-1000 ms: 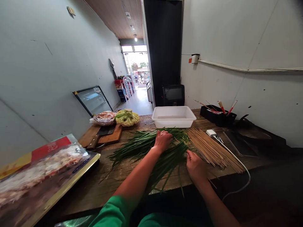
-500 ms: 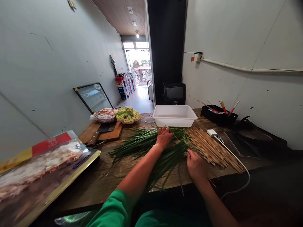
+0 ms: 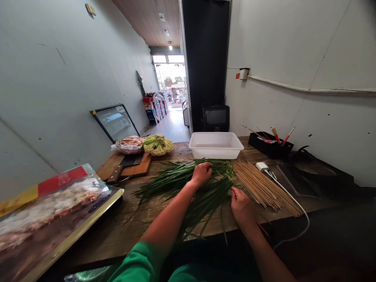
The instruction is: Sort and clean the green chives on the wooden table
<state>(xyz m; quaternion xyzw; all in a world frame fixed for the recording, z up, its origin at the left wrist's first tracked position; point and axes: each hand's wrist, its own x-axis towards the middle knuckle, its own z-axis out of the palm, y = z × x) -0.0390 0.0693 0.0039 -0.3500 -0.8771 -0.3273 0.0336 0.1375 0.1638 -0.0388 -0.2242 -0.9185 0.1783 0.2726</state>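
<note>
A pile of long green chive leaves (image 3: 176,182) lies spread on the wooden table (image 3: 138,219). My left hand (image 3: 202,173) rests on the far part of the pile with its fingers curled into the leaves. My right hand (image 3: 242,206) is closed at the near right edge of the leaves, pinching a thin wooden skewer (image 3: 262,228) that sticks out toward me. Just right of both hands lies a heap of bamboo skewers (image 3: 264,187).
A white plastic tub (image 3: 216,145) stands behind the chives. A cutting board with a cleaver (image 3: 129,166), a cauliflower (image 3: 158,145) and a wrapped packet (image 3: 128,144) sit at the left. A charger and white cable (image 3: 282,188) and a black tray of chopsticks (image 3: 270,143) are at the right.
My left hand reached a little farther over the chives, then drew back and curled into the leaves. My right hand stayed where it was.
</note>
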